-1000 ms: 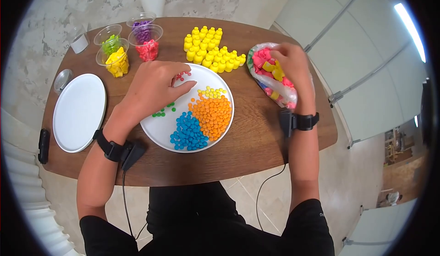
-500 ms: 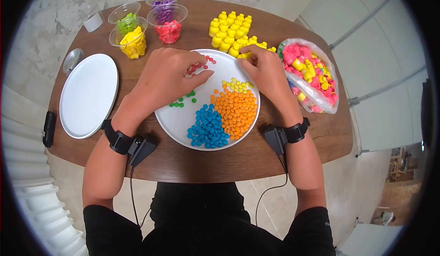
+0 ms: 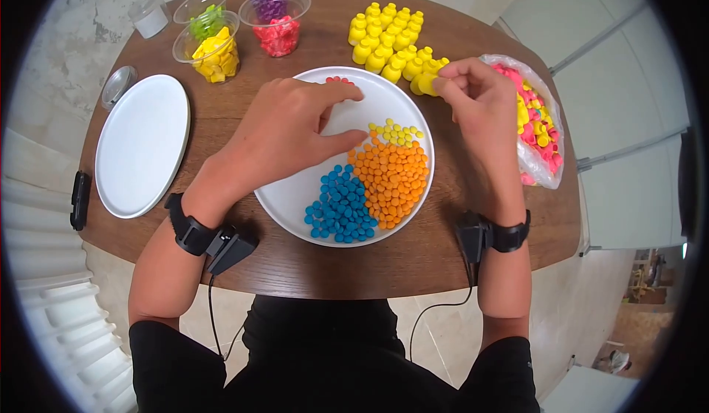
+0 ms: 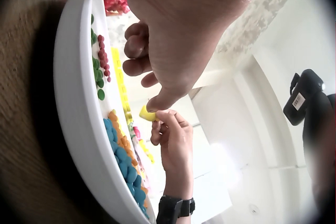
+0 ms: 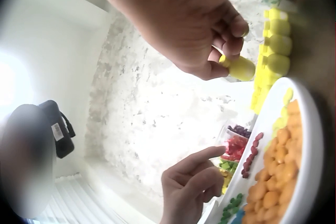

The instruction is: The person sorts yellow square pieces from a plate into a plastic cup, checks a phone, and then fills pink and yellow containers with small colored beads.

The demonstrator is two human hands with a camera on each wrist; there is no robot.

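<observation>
My right hand [image 3: 484, 121] pinches a small yellow bottle [image 5: 242, 68] by its neck, at the right end of the rows of yellow bottles [image 3: 385, 36]. Over the left part of the round white plate [image 3: 295, 224] hovers my left hand [image 3: 281, 128], thumb and forefinger spread apart with nothing between them. On the plate lie blue candies [image 3: 341, 202], orange candies [image 3: 391, 180], yellow candies [image 3: 396, 133] and red candies [image 3: 338, 80]; green candies [image 4: 98, 74] show in the left wrist view. Right of my right hand is a plastic bag [image 3: 545, 136] of pink and yellow pieces.
An oval-looking white plate [image 3: 142, 147] lies at the left. Behind stand clear cups with yellow pieces [image 3: 217, 58], green pieces [image 3: 207, 23], red pieces [image 3: 278, 38] and purple pieces [image 3: 269, 1]. A clear lid [image 3: 120, 86] and a black object [image 3: 80, 200] are near the left edge.
My right hand went from the bag to the plate's upper right side, then back rightward to the bottles' end. My left thumb and forefinger have spread wider.
</observation>
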